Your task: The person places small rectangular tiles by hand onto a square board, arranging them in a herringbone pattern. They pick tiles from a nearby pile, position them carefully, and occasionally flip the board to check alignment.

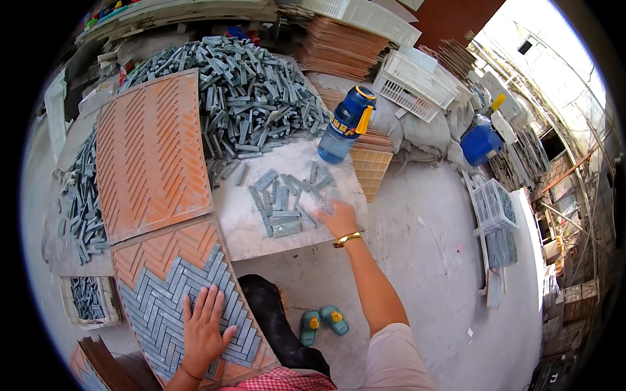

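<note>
My left hand [206, 326] lies with fingers outstretched on grey stone strips [163, 303] set in a herringbone pattern. They fill the near part of an orange ridged mould board [137, 251]; its far grooves hold no strips. My right hand [339, 219], with a gold bracelet [347, 240] at the wrist, hovers by the right side of a loose group of grey strips [285, 199] on a pale tabletop [244, 238]. Its fingers are smeared by motion, so whether they hold a strip cannot be told. A second orange mould [150, 153] adjoins the first at its far end.
A large heap of strips [228, 91] covers the table's back. A blue water bottle [347, 124] stands at the table's right edge. White plastic crates [417, 85] and stacked orange boards [339, 49] are behind. Teal slippers [310, 328] lie on the floor; a crate of strips [91, 300] sits left.
</note>
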Motion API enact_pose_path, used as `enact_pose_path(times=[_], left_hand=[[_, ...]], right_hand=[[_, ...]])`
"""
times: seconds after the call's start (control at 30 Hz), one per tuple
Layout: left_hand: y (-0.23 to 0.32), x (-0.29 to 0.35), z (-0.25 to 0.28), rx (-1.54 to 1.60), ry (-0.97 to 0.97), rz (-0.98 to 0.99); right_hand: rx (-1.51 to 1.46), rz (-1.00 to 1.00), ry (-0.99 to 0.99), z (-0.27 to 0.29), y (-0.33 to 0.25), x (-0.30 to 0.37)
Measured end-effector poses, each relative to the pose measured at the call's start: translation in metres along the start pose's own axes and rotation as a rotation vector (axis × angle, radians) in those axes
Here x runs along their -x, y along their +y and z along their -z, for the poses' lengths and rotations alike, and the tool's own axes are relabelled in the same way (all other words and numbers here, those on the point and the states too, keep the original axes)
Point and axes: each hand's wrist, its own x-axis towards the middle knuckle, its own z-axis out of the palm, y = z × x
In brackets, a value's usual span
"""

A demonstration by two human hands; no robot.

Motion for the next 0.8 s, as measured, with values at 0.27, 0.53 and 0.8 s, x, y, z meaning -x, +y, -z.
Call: enact_pose_path(times=[0.27,0.53,0.8], left_hand=[[0.0,-0.002,-0.001,0.013,0.026,-0.014],[-0.001,0.0,-0.001,-0.005,0.008,-0.001],[0.0,-0.001,-0.001,-0.005,0.008,-0.003]], right_hand=[[-0.023,-0.083,-0.016,0.005,0.03,0.001],[-0.457,-0.34,-0.265,0.023,0.04,-0.003],[-0.158,-0.134,-0.006,0.019,0.015,0.0]])
